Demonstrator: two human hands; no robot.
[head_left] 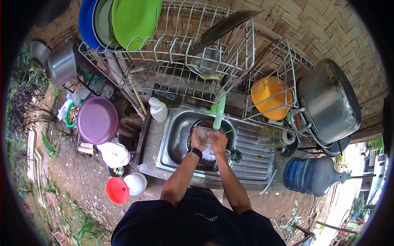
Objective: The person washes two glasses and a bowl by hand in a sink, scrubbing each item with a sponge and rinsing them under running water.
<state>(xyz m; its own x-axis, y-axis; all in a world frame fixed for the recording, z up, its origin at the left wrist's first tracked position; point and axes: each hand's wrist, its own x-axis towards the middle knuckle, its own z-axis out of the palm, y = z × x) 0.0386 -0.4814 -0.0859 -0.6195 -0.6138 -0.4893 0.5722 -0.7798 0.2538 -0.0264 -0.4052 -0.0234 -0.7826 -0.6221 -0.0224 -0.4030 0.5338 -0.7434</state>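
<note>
Both hands are together over the sink basin (pixel 174 141), right under the green tap (pixel 220 112). My left hand (pixel 198 140), with a black band at its wrist, is closed around a clear, glass-like vessel (pixel 203 132). My right hand (pixel 218 140) curls against the same vessel from the other side, close to the tap's mouth; its fingertips are partly hidden. White splashing water (pixel 208 154) shows between the wrists. Below the hands, a dark round bowl (pixel 199 123) sits in the basin, mostly covered by the hands and forearms.
A ribbed drainboard (pixel 254 158) extends right, with a clear jar (pixel 273 139) at its far end. A white bottle (pixel 158 110) stands left of the basin. Wire racks (pixel 176 51) hang above, holding plates and an orange bowl (pixel 271 97). A large pot (pixel 328 102) stands right, above a water jug (pixel 312 176).
</note>
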